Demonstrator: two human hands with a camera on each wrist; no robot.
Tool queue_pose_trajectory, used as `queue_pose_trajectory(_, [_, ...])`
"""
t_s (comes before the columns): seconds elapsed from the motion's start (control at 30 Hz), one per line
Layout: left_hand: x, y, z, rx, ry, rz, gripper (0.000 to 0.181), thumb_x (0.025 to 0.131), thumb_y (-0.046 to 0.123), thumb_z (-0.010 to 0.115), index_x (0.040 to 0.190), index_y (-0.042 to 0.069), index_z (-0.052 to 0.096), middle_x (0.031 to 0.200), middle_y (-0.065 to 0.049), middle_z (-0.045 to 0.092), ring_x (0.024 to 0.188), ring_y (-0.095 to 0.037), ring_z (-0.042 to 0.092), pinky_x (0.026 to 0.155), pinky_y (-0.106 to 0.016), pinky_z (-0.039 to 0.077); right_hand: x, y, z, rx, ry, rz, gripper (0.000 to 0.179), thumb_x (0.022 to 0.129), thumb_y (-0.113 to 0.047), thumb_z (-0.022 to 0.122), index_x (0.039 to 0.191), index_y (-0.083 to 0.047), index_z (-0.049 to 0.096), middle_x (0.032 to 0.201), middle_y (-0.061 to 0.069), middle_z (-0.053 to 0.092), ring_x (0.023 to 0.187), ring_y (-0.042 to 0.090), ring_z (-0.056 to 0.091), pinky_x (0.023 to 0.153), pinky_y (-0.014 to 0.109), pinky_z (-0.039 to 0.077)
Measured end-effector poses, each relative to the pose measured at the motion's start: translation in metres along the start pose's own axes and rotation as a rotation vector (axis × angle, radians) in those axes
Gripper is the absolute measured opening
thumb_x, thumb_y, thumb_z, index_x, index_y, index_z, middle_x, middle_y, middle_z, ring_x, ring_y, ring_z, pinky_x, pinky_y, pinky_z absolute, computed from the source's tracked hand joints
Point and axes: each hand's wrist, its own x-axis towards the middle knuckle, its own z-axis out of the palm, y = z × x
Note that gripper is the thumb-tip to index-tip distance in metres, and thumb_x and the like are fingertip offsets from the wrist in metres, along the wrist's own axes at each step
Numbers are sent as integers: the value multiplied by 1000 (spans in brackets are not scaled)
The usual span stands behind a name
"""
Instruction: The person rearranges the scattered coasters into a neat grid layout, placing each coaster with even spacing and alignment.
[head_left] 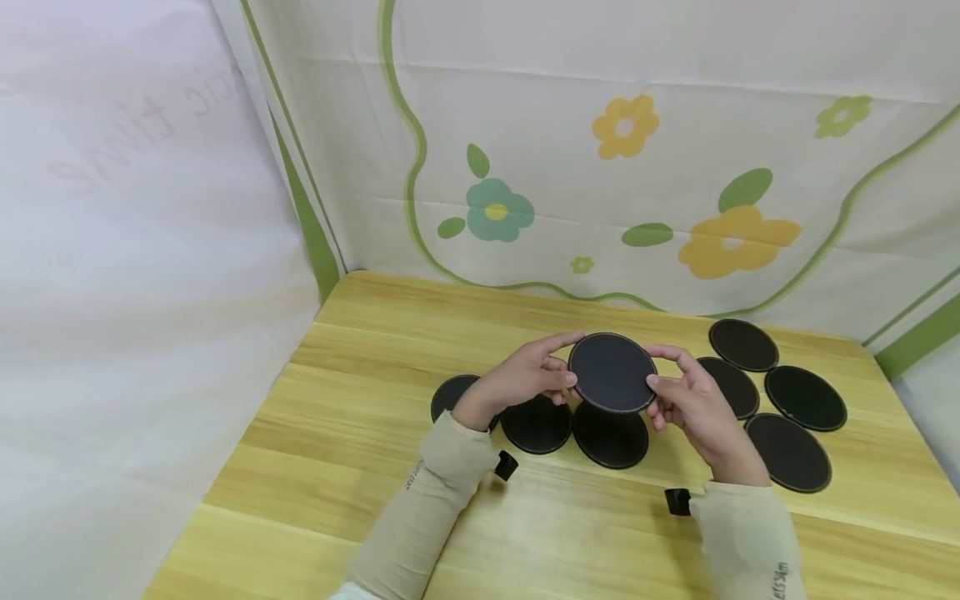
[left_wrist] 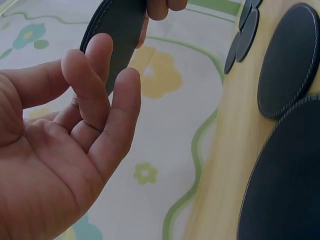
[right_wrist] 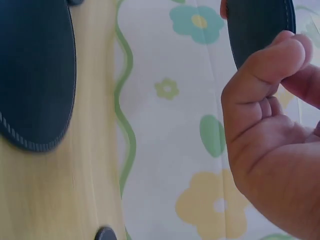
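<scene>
Both hands are clamped on one round black disc (head_left: 612, 372), the left hand (head_left: 525, 377) pinching its left rim and the right hand (head_left: 695, 402) its right rim, thumbs on the near face and fingers reaching behind. The disc is between the hands, lifted off the wooden counter (head_left: 525, 533). The counter's far edge runs beyond the hands against a flowered cloth (head_left: 555, 100); its left edge slants down well to the left of the left hand, and its right edge lies beyond the right hand. A broad stretch of wood shows on the near side between the forearms, and another left of the left hand. Room is tighter beneath and to the right: a row of three flat discs (head_left: 536, 425) lies below the left hand and the held disc, and a cluster of four discs (head_left: 806, 398) sits beside and beyond the right hand. Being round, the held disc has no single long axis; it is tilted up, its stitched face turned back toward the person.
</scene>
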Motion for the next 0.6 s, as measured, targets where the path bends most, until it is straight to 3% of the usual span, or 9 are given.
queue_pose_trajectory(0.03, [2,0,2,0,-5,-2,68,102,-2,57,161,10,26,82,-14,66,66,-18,60,72,-28,54,-2,-1,-3,-8,1,-1,35,107,-4,49,140,-7,41,68,6,65,53,16,60,49,28,51])
queue_pose_trajectory(0.23, [11,-3,17,5,-14,-19,68,102,-4,56,161,7,24,92,-29,68,68,-21,61,70,-27,53,-9,-1,-19,-68,-15,27,31,107,-4,48,137,-10,42,69,9,63,52,18,60,50,30,52])
queue_pose_trajectory(0.47, [20,-11,32,96,21,-93,67,102,-1,57,161,12,26,87,-9,72,78,-40,63,68,-26,53,-14,5,-35,-87,-45,48,30,107,-3,47,137,-10,42,69,8,63,52,18,60,49,31,52])
queue_pose_trajectory(0.6, [21,-15,39,112,38,-128,69,102,0,57,162,13,25,87,-11,72,86,-49,62,67,-24,52,-16,5,-40,-101,-50,66,31,107,-2,47,137,-10,42,70,6,64,53,17,60,49,30,52])
